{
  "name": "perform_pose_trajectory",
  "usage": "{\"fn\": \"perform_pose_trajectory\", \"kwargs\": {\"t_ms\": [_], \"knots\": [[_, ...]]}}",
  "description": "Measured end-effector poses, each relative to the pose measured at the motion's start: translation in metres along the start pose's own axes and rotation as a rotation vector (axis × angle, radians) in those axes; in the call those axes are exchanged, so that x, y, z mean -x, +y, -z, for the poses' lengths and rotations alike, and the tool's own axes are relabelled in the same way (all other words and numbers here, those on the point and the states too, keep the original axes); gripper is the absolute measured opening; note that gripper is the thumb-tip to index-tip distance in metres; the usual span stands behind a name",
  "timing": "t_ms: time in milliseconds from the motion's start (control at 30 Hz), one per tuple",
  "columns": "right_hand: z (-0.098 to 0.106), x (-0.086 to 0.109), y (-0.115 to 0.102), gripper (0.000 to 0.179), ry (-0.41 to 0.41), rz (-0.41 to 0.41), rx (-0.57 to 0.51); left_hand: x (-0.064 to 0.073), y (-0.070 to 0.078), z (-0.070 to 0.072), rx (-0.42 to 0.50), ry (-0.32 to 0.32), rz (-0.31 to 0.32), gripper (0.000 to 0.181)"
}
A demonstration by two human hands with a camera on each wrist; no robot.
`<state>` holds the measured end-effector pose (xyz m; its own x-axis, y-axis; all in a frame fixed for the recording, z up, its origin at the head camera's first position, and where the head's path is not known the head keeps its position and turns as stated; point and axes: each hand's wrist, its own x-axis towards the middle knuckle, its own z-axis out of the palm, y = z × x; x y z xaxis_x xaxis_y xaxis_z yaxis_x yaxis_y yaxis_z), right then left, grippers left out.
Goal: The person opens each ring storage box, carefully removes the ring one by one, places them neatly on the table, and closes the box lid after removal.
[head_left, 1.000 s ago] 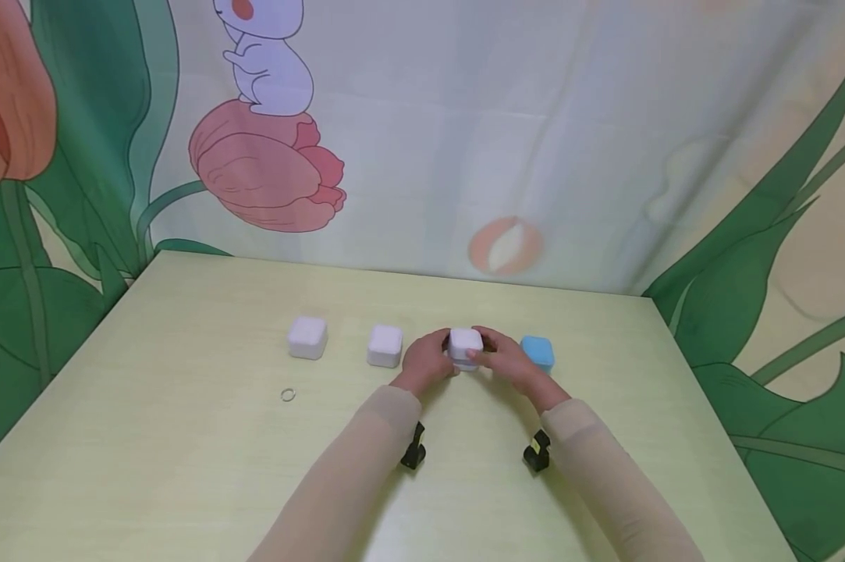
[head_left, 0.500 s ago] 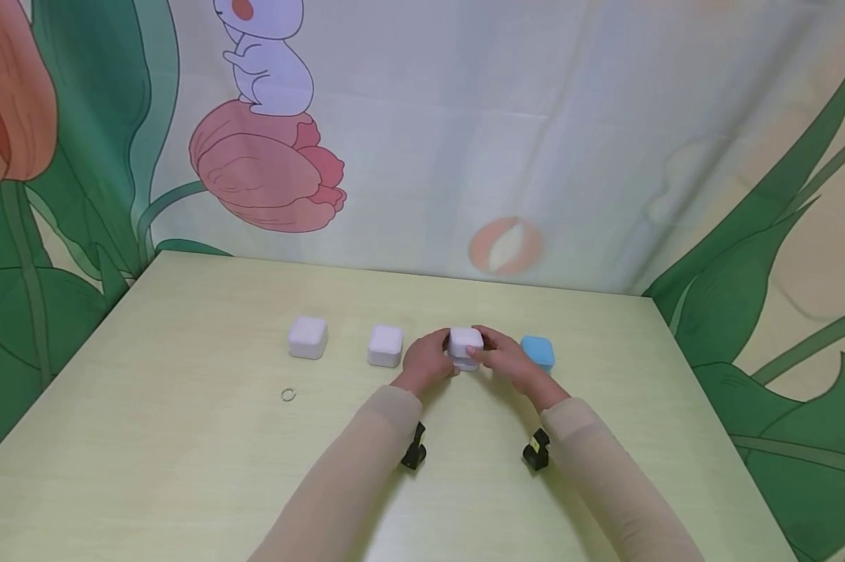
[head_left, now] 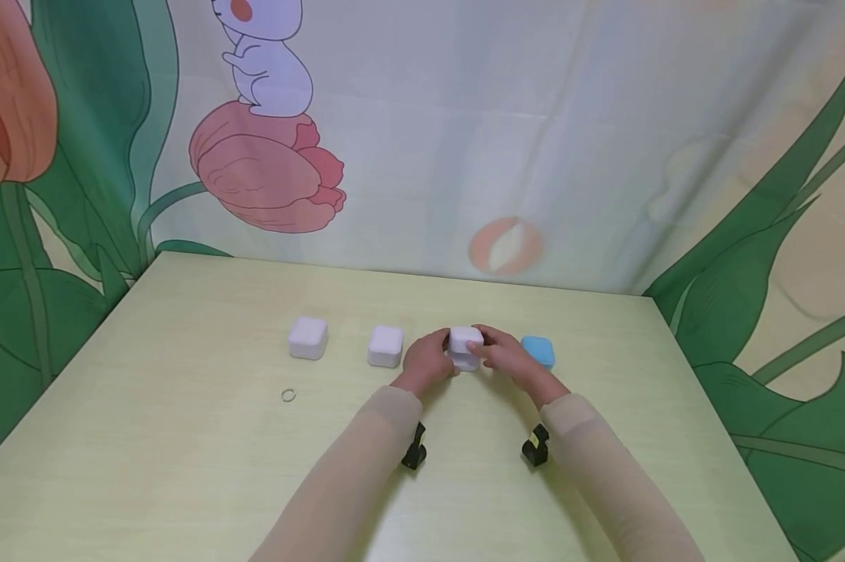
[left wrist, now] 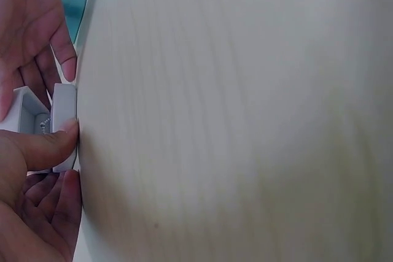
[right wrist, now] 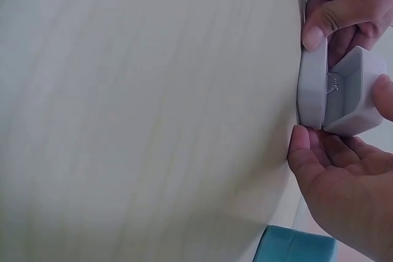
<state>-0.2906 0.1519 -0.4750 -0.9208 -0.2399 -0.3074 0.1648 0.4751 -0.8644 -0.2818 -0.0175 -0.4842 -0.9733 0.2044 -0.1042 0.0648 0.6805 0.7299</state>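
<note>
A white ring box with rounded corners stands partly open on the table; in the head view its lid (head_left: 464,337) tilts up above the base (head_left: 466,364). My left hand (head_left: 427,363) holds the base from the left, thumb on its side. From the right, my right hand (head_left: 509,357) grips the lid, with its thumb (right wrist: 384,97) against the lid's front. A ring (right wrist: 332,83) with small sparkling stones shows inside the gap in the right wrist view. The same ring (left wrist: 45,124) is partly visible in the left wrist view.
Two more white boxes, one (head_left: 385,346) near the left hand and one (head_left: 307,337) farther left, stand on the table (head_left: 183,437). A blue box (head_left: 537,351) is just right of the right hand. A loose ring (head_left: 288,395) lies at the left.
The lid of the white ring box has tilted up further, so the gap above the base is wider. Both hands keep nearly the same place.
</note>
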Motion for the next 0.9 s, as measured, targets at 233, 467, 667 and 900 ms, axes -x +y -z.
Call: {"fn": "perform_pose_trajectory", "kwargs": {"t_ms": [233,467,667,900], "knots": [[0.001,-0.002,-0.002,0.056,-0.001,-0.015,-0.009,0.0,0.0,0.001,-0.001,-0.005,0.006,0.071],[0.003,-0.004,-0.002,0.054,-0.015,-0.024,-0.027,-0.001,-0.001,0.0,0.002,-0.002,0.01,0.072],[0.006,-0.007,-0.001,0.056,-0.028,-0.035,-0.038,-0.002,-0.001,-0.001,0.006,-0.001,0.018,0.073],[0.009,-0.011,0.001,0.057,-0.037,-0.048,-0.053,-0.002,-0.001,-0.001,0.019,-0.001,0.025,0.075]]}}
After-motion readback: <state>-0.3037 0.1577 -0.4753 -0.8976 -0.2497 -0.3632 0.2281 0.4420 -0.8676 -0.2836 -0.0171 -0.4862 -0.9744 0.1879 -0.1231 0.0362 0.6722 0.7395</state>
